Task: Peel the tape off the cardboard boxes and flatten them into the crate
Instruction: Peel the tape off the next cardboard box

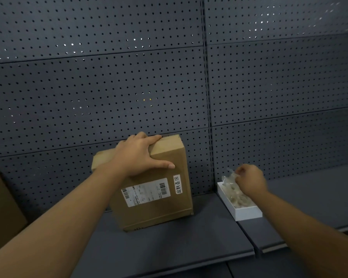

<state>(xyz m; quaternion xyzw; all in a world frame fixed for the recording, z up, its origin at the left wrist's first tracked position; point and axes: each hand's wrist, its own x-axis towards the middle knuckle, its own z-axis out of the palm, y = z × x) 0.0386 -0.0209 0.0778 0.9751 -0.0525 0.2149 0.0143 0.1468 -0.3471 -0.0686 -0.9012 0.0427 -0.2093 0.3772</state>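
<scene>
Both hands busy; second box (0, 207) cut off.

surface: dark grey shelf (189, 241) | on it: cardboard box (159, 205), white tray (247, 213), left-edge box (0, 207)
</scene>
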